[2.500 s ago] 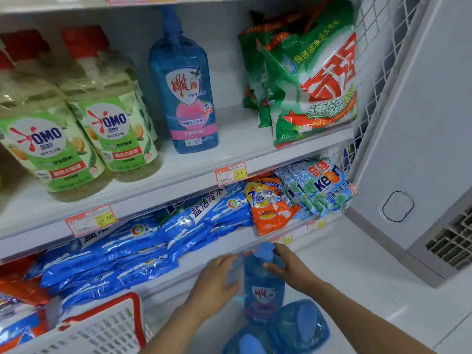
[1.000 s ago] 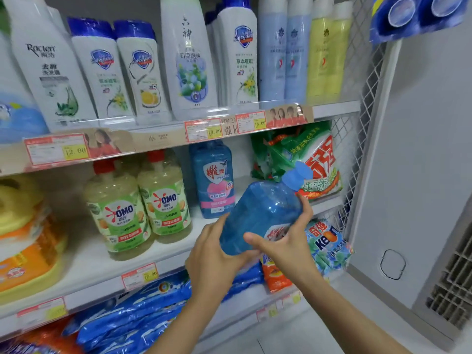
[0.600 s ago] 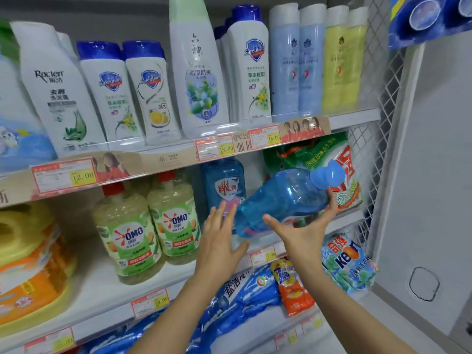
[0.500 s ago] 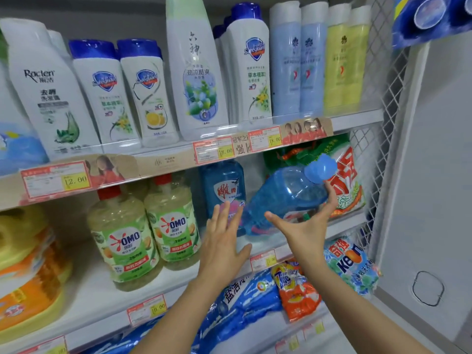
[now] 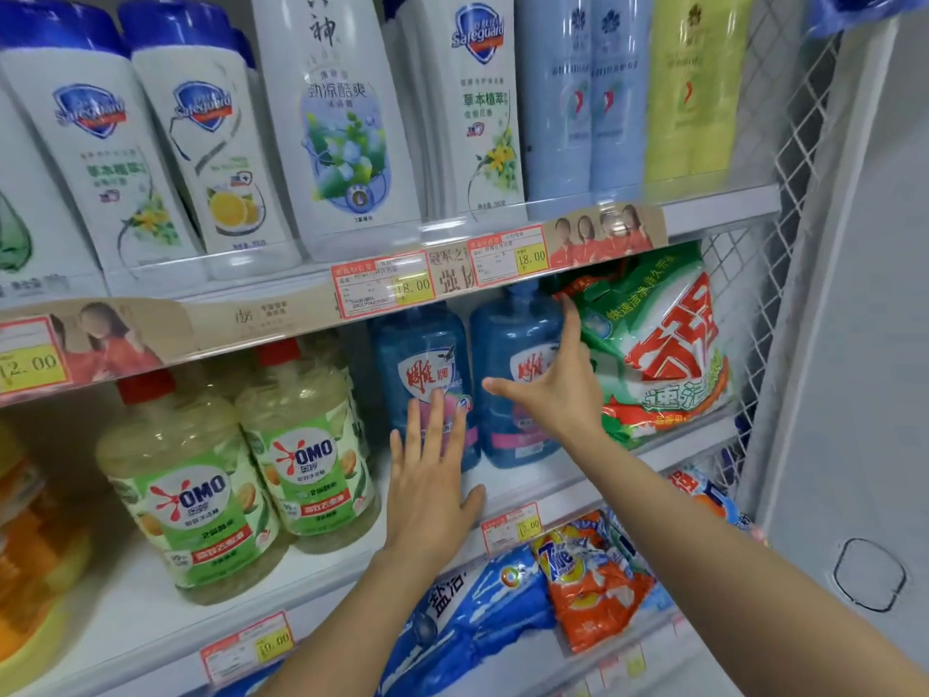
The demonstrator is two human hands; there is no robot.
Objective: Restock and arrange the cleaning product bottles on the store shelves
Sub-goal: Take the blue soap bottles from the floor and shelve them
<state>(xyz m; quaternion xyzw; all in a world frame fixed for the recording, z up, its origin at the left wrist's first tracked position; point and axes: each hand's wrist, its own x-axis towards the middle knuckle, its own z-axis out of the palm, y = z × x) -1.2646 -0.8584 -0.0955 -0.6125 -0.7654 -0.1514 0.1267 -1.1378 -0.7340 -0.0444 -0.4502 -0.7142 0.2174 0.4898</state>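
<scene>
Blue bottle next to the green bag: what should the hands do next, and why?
Probably just draw both hands back. The blue bottle stands upright on the shelf beside its twin, label forward, and the right hand and left hand are open, gripping nothing, so it seems placed.

The right blue bottle is see-through blue plastic, smooth and glossy, with a shiny printed label. Just left of it, a second blue bottle has the same finish. Further left of it, OMO bottles are clear ribbed plastic with glossy green labels and red plastic caps. Touching its right side, a green bag is crinkled, shiny plastic film. Beneath it, the shelf looks smooth, white and matt. Above it, paper price tags sit behind a clear glossy strip, below opaque white plastic bottles with a soft sheen. Far right of it stands a white-coated wire mesh panel.
</scene>
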